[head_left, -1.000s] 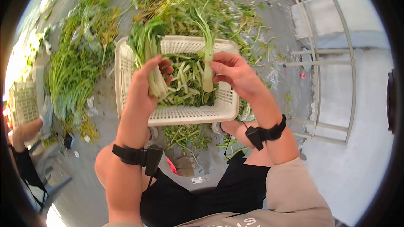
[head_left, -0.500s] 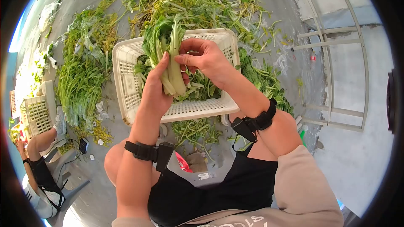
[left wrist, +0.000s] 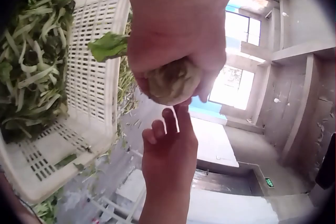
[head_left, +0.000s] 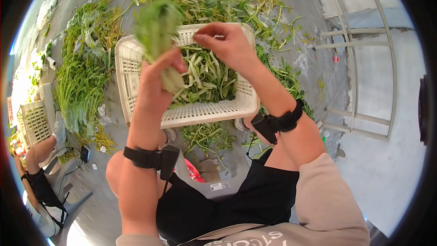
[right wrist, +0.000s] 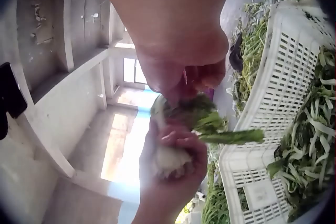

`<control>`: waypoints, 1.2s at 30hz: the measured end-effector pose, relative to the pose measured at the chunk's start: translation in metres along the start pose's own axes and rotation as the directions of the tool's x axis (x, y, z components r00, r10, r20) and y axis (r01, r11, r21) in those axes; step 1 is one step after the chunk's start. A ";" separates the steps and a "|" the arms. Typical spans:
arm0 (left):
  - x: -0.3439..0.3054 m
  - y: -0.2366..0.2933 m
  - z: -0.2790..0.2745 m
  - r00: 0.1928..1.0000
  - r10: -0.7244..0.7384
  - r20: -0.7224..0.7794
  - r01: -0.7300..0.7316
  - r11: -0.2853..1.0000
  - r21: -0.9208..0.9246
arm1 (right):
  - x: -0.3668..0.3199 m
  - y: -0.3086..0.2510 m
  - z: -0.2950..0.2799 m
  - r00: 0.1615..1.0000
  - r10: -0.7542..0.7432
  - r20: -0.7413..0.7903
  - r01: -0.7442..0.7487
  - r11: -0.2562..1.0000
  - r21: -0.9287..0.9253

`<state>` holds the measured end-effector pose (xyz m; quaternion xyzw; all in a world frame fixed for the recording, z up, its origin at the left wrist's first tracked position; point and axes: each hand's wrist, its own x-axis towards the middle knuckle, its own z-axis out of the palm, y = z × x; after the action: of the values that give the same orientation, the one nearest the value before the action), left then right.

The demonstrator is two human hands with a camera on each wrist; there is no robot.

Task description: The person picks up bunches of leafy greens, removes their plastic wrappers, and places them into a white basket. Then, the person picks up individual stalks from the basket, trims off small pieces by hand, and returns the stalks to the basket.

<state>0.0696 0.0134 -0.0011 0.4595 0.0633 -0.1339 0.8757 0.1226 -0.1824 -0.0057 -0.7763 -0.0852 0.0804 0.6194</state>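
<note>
My left hand (head_left: 157, 79) grips a bunch of leafy greens (head_left: 160, 23) by its pale stems, above the left part of a white plastic basket. The leaves point away from me and are blurred in the head view. In the left wrist view, the cut stem ends (left wrist: 174, 82) bulge out of the fist. To the right, apart from the bunch, my right hand (head_left: 227, 45) hovers over the basket with its fingers loosely bent and nothing visible between them. Trimmed leaves and pale stalks (head_left: 207, 75) lie in the basket (head_left: 200, 120) beneath both hands.
Heaps of loose greens (head_left: 209, 0) cover the floor beyond the basket, with another pile (head_left: 84, 68) on the left. A metal frame (head_left: 353, 64) stands at right. Far left, another person (head_left: 43, 191) sits near a second basket (head_left: 36, 120).
My right hand carried a single stalk leftward to the bunch in my left hand, let it go and drew back. The left hand has since shifted left with the bunch.
</note>
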 end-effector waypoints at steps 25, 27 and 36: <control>-0.006 0.037 -0.051 0.875 -0.144 -0.462 -0.025 0.940 -0.341 | 0.018 0.264 0.056 0.593 0.803 0.061 -0.568 0.472 -0.674; -0.004 0.037 -0.047 0.881 -0.126 -0.456 -0.021 0.953 -0.304 | 0.012 0.272 0.066 0.652 0.755 0.062 -0.498 0.489 -0.716; 0.001 0.032 -0.040 0.900 -0.135 -0.415 0.004 0.953 -0.302 | 0.016 0.208 0.048 0.523 0.774 0.357 -0.665 0.632 -0.398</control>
<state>0.0801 0.0635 0.0006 0.3400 0.2909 -0.0497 0.8929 0.1340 -0.1784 -0.2190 -0.7528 0.0809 0.5175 0.3986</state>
